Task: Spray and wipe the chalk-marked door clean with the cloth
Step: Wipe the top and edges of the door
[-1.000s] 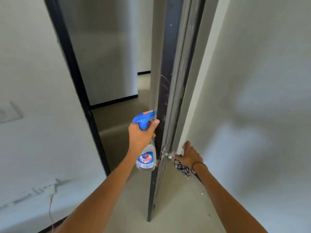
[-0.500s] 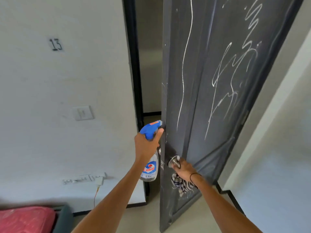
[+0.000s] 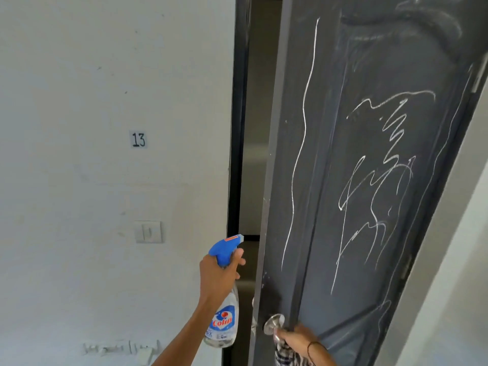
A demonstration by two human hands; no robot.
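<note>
1. Head view: the dark door (image 3: 369, 180) stands ajar on the right, white chalk scribbles (image 3: 377, 180) down its face, none wiped yet.
2. The left hand (image 3: 219, 276) is wrapped round the neck of the spray bottle (image 3: 224, 307), a finger at the blue trigger, just left of the door's edge.
3. The right hand (image 3: 295, 339) holds the metal knob (image 3: 273, 324) with the checked cloth (image 3: 287, 356) bunched under its fingers.
4. The bottle looks light and rigid, best held at the neck; the cloth is soft and should be bunched flat against the stiff panel. A free-swinging door probably needs steadying.
</note>
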